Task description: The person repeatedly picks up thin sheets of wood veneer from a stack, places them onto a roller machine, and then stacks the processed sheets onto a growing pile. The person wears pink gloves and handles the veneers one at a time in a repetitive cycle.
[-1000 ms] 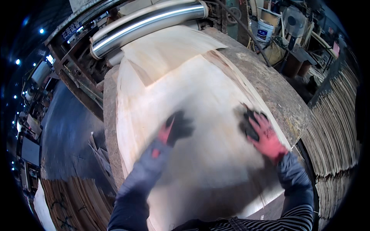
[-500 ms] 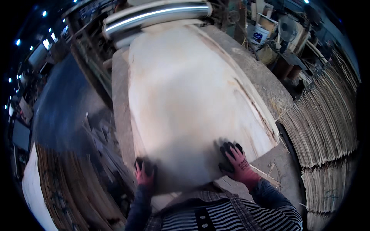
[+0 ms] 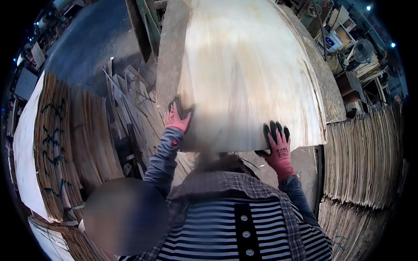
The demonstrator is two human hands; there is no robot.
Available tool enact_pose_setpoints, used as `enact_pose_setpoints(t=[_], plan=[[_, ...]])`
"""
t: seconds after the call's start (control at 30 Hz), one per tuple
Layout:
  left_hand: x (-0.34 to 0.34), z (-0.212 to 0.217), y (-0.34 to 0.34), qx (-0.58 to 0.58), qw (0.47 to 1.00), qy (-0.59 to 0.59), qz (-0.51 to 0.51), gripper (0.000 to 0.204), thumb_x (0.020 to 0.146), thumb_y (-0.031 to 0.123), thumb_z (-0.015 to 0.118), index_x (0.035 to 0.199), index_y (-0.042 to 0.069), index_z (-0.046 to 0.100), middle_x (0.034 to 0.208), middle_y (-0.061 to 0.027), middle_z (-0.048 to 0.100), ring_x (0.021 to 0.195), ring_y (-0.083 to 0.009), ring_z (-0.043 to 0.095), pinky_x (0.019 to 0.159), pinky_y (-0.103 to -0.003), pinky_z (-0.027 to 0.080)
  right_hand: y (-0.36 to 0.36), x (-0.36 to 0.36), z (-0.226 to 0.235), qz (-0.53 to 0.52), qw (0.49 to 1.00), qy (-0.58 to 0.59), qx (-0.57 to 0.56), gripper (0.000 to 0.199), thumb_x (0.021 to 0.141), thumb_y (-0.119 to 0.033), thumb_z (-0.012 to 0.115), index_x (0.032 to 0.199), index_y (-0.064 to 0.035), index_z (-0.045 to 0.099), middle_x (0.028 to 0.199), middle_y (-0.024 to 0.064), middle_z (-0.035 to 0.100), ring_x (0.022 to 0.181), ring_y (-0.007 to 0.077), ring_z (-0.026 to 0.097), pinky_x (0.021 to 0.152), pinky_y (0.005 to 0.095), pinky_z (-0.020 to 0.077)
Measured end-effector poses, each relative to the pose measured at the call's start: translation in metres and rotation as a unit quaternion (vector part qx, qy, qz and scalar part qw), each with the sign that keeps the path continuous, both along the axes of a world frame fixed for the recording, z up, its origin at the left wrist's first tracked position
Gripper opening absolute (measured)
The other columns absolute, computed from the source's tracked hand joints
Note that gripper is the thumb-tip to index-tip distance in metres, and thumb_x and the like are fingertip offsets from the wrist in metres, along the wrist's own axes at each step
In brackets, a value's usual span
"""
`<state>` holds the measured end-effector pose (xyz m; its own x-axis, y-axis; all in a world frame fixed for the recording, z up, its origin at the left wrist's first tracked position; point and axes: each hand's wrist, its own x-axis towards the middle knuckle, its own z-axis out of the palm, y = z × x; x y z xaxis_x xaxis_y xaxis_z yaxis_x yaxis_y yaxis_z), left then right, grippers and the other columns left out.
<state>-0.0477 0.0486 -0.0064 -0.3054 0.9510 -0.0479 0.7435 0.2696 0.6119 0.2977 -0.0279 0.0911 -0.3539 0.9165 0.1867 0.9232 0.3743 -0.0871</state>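
Note:
A pale wood veneer sheet (image 3: 248, 74) with tan streaks lies on top of other sheets on a table in front of me. My left hand (image 3: 177, 119), in a pink glove with black fingertips, rests at the sheet's near left corner, thumb and fingers spread. On the near edge, further right, my right hand (image 3: 278, 150) lies with its fingers stretched out over the veneer; its thumb points left beside the edge. Both hands are open. The undersides of the fingers are hidden.
Tall stacks of veneer (image 3: 361, 156) stand close on the right, and another stack (image 3: 54, 143) on the left. Loose wood strips (image 3: 135, 100) lie left of the table (image 3: 167, 56). A fan (image 3: 363, 51) stands far right. A blurred round patch hides the lower left.
The view has tipped down and the roller at the far end has left it. Both hands still lie spread near the sheet's near end, the left one now by its left corner.

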Motion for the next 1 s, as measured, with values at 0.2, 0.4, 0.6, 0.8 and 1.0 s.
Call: enact_pose_setpoints(t=[0.2,0.4,0.6,0.8,1.0], plan=[[-0.034,0.013,-0.004,0.007,0.971,0.159,-0.177,0.069,0.074,0.048,0.051,0.127,0.009,0.032,0.127,-0.0215,0.036,0.117,-0.0354,0.033,0.099,-0.042,0.024,0.017,0.007,0.023,0.032,0.999,0.006,-0.042,0.076,0.048,-0.042,0.074,0.112,-0.0089,0.049,0.117,0.0165,0.042,0.117,0.0329,0.033,0.1,0.0493,0.0184],[0.06,0.072,-0.073,0.053,0.878,0.069,-0.471,0.055,0.071,0.038,0.057,0.118,0.012,0.045,0.128,-0.0231,0.033,0.121,-0.0352,0.027,0.101,-0.047,0.019,0.017,0.013,0.01,0.053,0.994,-0.043,-0.082,0.078,0.049,-0.036,0.077,0.113,-0.0044,0.047,0.124,0.0195,0.035,0.117,0.0383,0.03,0.097,0.0499,0.0231],[-0.054,0.093,-0.133,0.0,0.902,-0.281,-0.328,0.025,0.077,0.005,0.05,0.101,0.003,0.058,0.103,-0.0148,0.058,0.103,-0.0269,0.051,0.092,-0.036,0.037,0.009,0.031,0.014,0.092,0.996,0.017,-0.016,0.07,0.048,-0.024,0.077,0.11,-0.0042,0.051,0.124,0.0195,0.036,0.115,0.041,0.032,0.095,0.0494,0.0275],[-0.041,0.099,-0.108,0.15,0.966,-0.155,-0.145,0.037,0.076,0.006,0.05,0.113,0.002,0.05,0.116,-0.0168,0.049,0.11,-0.0279,0.045,0.093,-0.034,0.034,0.006,0.071,0.06,0.037,0.99,-0.011,0.133,0.054,0.069,-0.023,0.062,0.117,-0.0022,0.046,0.123,0.0162,0.043,0.116,0.0337,0.039,0.097,0.0419,0.0299],[-0.006,0.012,-0.089,-0.028,0.995,0.021,-0.09,0.075,0.07,0.032,0.061,0.126,-0.004,0.027,0.122,-0.0242,0.038,0.114,-0.0361,0.036,0.098,-0.042,0.026,0.039,0.147,0.124,-0.175,0.916,0.175,0.316,0.034,0.085,-0.013,0.045,0.116,0.0011,0.047,0.114,0.0155,0.052,0.106,0.0269,0.049,0.092,0.0342,0.0357]])
